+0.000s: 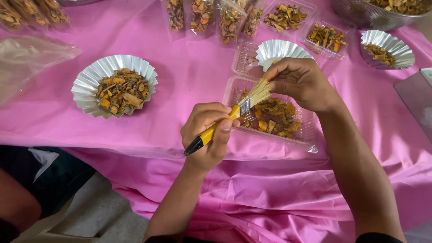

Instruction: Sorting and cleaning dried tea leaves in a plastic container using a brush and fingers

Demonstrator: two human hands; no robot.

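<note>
Left hand grips one brush; three foil cups.

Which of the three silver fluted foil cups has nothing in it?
The middle foil cup, just behind the right hand. The left one and far-right one hold dried pieces.

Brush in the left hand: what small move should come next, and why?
Probably a short stroke of the brush across the piece pinched in the right hand, since the bristles already touch it above the clear tray; the left hand grips the yellow handle.
</note>
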